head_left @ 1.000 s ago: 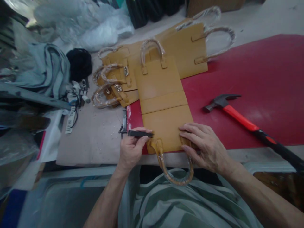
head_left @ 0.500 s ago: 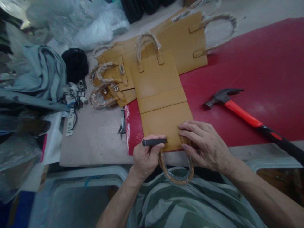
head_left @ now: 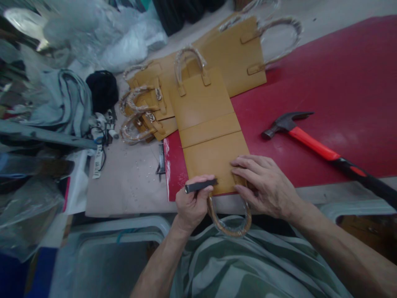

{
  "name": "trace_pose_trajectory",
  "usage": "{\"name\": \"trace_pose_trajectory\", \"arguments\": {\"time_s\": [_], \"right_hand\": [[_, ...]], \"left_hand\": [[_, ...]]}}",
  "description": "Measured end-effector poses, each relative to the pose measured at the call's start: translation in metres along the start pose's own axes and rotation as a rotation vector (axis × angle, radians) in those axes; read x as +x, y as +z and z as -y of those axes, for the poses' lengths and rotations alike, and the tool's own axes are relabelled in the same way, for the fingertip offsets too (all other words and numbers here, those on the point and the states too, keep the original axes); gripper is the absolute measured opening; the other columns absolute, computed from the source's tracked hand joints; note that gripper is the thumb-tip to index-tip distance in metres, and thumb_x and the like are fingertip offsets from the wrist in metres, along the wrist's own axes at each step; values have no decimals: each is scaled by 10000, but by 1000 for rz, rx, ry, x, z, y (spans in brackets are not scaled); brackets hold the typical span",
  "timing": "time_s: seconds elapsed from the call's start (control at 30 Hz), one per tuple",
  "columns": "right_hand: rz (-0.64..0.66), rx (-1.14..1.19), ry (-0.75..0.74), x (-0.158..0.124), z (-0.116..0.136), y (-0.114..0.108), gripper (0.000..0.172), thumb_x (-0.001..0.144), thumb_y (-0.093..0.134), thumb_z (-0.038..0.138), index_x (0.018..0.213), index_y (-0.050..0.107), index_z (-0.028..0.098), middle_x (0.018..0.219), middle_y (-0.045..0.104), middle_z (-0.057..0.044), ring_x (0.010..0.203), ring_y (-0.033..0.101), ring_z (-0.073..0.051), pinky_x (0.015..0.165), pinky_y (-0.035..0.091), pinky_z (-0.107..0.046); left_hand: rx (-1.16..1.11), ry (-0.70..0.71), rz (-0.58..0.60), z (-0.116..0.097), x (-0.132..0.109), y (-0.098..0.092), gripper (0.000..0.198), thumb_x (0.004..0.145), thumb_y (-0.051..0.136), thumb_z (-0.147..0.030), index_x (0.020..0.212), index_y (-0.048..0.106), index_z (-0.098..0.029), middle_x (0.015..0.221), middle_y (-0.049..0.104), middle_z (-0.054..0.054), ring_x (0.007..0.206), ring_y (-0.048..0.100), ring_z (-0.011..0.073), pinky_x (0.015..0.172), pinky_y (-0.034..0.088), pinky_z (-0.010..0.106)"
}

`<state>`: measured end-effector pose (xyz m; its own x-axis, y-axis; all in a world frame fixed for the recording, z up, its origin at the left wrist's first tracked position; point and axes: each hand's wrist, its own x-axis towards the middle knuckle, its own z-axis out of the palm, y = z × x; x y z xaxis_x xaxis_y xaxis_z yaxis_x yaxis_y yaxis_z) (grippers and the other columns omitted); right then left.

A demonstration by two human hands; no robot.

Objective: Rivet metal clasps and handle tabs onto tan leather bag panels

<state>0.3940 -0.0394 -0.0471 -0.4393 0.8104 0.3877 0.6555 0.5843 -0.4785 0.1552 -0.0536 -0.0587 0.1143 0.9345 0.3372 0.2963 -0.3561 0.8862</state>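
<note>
Left hand [head_left: 190, 205]: fingers curled shut around a short dark metal rod [head_left: 201, 186], thumb on top. The rod lies level and points toward 3 o'clock. Its right end sits over the near edge of the flat tan leather bag body [head_left: 211, 124], beside where the near handle joins.

Right hand [head_left: 263, 186]: fingers apart and laid flat, palm down, pressing the near right corner of the bag body; it grips nothing. Fingertips point to 9 o'clock, toward the rod, with a small gap between.

The bag body lies unfolded on the red mat [head_left: 325, 82], long axis running 6 to 12 o'clock, with a crosswise band at its middle. One wrapped loop handle [head_left: 230, 225] hangs off the table edge at 6 o'clock, over my grey-green striped shirt [head_left: 242, 265]. The far wrapped handle [head_left: 189, 58] lies at 12 o'clock.

At 3 o'clock of the bag body, well apart: a claw hammer with red and black handle [head_left: 313, 142], flat on the mat, head toward the bag.

At 10 o'clock: a heap of smaller tan bags [head_left: 145, 111] with wrapped handles, touching the bag body's left edge. At 1 o'clock: a larger tan bag [head_left: 235, 58]; the far handle overlaps it.

At 9 o'clock, just off the mat's edge: a small dark metal clip [head_left: 160, 159] on bare brown board [head_left: 124, 186]. Further out toward 10 o'clock: a black bundle [head_left: 102, 89], grey cloth [head_left: 62, 101], clear plastic bags [head_left: 108, 33]
</note>
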Motion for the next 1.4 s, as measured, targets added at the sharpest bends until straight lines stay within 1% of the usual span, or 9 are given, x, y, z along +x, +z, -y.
{"name": "trace_pose_trajectory", "arguments": {"time_s": [0.3,0.47,0.57,0.67,0.77,0.9,1.1,1.27,1.4], "right_hand": [[4,3,6,-1,-1,1,275,927,598,291,1171,644,173,1304,664,-154,1223,589,-329,1022,476,-523],[-10,18,12,0,0,1,290,914,608,287,1176,664,175,1298,671,-151,1224,593,-334,1017,481,-527],[-22,1,-4,0,0,1,283,917,604,274,1170,657,159,1288,676,-155,1211,600,-332,1011,487,-525],[-19,-11,-10,0,-1,1,280,921,601,271,1171,651,154,1283,678,-157,1206,601,-333,1000,495,-522],[-13,-5,-3,0,-1,2,289,917,607,278,1178,652,162,1298,671,-154,1217,596,-335,1009,491,-528],[-8,3,11,0,0,1,292,915,603,279,1176,663,164,1304,670,-154,1224,594,-338,1010,491,-535],[-1,-9,10,-1,0,2,292,920,598,288,1175,668,166,1312,671,-151,1221,598,-336,1012,487,-529],[-10,-41,-9,0,-1,2,279,928,589,281,1165,654,149,1292,676,-152,1212,599,-335,1011,488,-517],[-17,-36,-5,0,-1,2,291,916,603,275,1177,650,155,1297,672,-153,1211,597,-334,1011,489,-525]], "left_hand": [[10,8,-11,0,1,1,137,971,655,-201,1105,630,-194,1077,775,86,1031,753,215,958,625,415],[21,68,-6,0,2,2,137,969,654,-200,1101,619,-194,1058,781,80,1006,763,207,935,637,394],[77,104,-21,1,2,4,128,974,641,-202,1098,611,-193,1029,782,76,981,768,199,916,642,375],[131,160,-40,1,2,6,139,969,631,-175,1105,610,-194,1020,782,67,968,769,185,906,637,345],[143,168,-50,0,3,6,165,959,632,-143,1115,612,-195,1020,780,62,968,766,176,911,628,328],[193,185,-29,-2,7,5,150,952,630,-133,1087,633,-196,997,781,58,955,764,173,900,626,313],[297,284,-12,-5,14,7,106,947,598,-152,1013,666,-201,938,790,64,897,773,190,849,642,311],[315,260,-19,-7,15,9,116,946,587,-153,1013,671,-197,933,791,68,888,772,194,842,641,310],[295,294,6,-6,18,6,132,931,614,-135,1037,667,-190,937,790,66,883,771,187,842,634,295]]}}
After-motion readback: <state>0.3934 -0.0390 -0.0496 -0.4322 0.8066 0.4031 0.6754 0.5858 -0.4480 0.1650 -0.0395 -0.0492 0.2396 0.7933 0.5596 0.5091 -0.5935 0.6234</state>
